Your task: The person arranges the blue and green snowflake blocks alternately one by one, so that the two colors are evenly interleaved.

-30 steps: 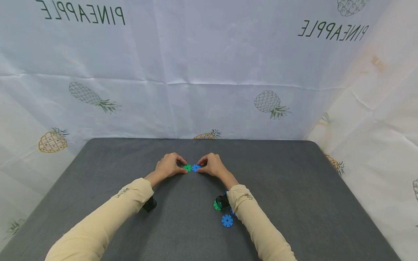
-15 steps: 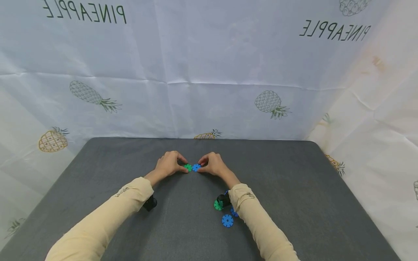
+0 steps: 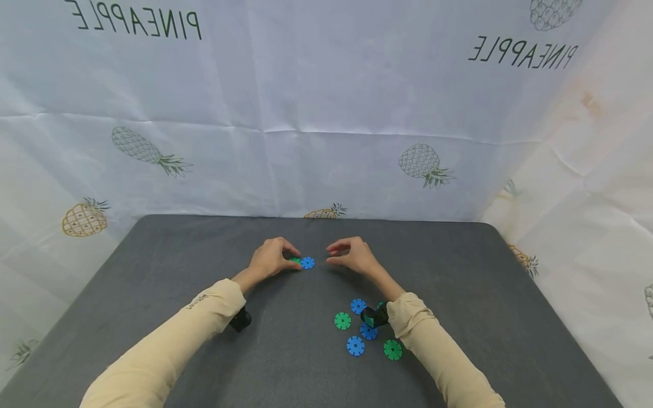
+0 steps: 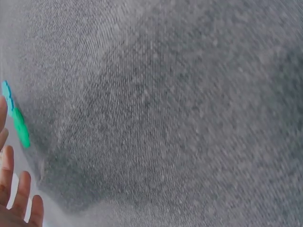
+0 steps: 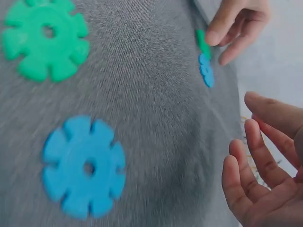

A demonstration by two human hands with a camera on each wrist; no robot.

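Note:
Near the middle of the table, my left hand [image 3: 268,258] has its thumb and a finger around the edge of a green notched disc [image 4: 21,127], pinching it. A blue notched disc [image 3: 308,263] lies flat at its right, edge to edge with it; whether they interlock cannot be told. My right hand [image 3: 354,256] is apart from both discs, fingers loosely bent with nothing between them. In the right wrist view, a blue disc [image 5: 84,167] and a green disc [image 5: 46,39] lie on the table near that wrist.
Several loose discs lie under the right forearm, among them a green disc [image 3: 343,321], a blue disc [image 3: 355,345] and a green disc [image 3: 393,349]. The wrist camera [image 3: 374,316] partly covers others. The grey table [image 3: 285,351] ends at a pineapple-print curtain [image 3: 326,164].
My right hand has let go of the blue disc and moved right, uncovering more loose discs. My left hand has shifted slightly right over the green disc.

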